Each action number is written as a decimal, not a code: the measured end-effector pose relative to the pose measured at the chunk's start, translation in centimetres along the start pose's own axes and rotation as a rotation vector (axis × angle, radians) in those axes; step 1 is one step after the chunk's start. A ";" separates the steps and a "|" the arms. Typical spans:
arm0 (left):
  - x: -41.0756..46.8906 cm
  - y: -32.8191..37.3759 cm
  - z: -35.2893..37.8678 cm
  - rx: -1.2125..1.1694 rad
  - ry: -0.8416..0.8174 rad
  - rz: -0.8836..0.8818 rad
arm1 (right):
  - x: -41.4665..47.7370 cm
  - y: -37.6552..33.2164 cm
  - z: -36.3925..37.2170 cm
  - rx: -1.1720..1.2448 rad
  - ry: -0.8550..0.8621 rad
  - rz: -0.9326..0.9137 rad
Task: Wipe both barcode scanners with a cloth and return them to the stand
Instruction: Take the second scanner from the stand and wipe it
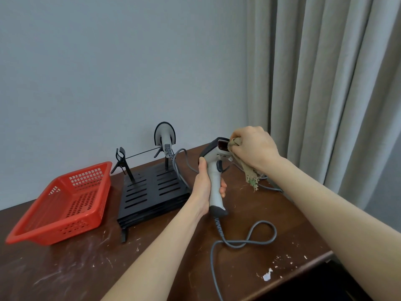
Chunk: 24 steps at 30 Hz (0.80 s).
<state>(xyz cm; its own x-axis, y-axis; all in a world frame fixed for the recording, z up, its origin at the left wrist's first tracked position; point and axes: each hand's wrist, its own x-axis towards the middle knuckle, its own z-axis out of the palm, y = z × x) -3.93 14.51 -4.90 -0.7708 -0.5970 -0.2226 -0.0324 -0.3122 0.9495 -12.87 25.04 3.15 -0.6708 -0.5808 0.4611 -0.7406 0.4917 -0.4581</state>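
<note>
My left hand (204, 185) grips the grey handle of a barcode scanner (214, 170), holding it upright above the table with its red window facing me. My right hand (253, 146) holds a frayed beige cloth (249, 172) and presses it against the scanner's head beside the window. The second scanner (165, 137) sits in the right holder of the black stand (152, 187), against the wall. The stand's left clip (121, 158) holds nothing.
A red perforated basket (65, 203) stands left of the stand. Grey cables (245, 240) loop over the scratched brown table (86, 268), whose right edge drops off near my right arm. Curtains (325, 83) hang at the right.
</note>
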 end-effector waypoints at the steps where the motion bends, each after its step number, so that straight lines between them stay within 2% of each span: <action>1: 0.0 0.0 0.0 -0.003 0.000 0.007 | -0.1 -0.1 0.1 0.023 0.010 0.000; 6: 0.1 0.4 -0.1 -0.003 -0.008 0.038 | -0.1 -1.4 0.0 0.258 0.028 -0.031; 10: -0.2 0.4 -0.3 0.009 0.005 0.014 | 0.0 -0.5 0.4 0.064 0.019 -0.010; 12: -0.1 0.4 -0.4 0.018 0.013 0.018 | 0.0 -0.3 0.4 0.063 0.023 0.002; 17: 0.3 0.6 -0.4 0.044 0.007 0.063 | 0.2 -1.2 0.0 0.328 0.007 -0.015; 22: 0.1 0.4 -0.3 0.058 0.006 0.038 | 0.3 0.0 0.2 0.070 -0.021 0.010; 24: 0.1 0.4 -0.4 0.059 0.005 0.037 | 0.2 -0.1 0.3 0.058 -0.001 -0.007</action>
<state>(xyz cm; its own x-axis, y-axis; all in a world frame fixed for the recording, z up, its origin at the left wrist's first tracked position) -3.77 14.03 -4.66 -0.7692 -0.6105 -0.1884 -0.0420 -0.2459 0.9684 -12.97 24.65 3.04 -0.6655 -0.5851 0.4634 -0.7417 0.4488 -0.4984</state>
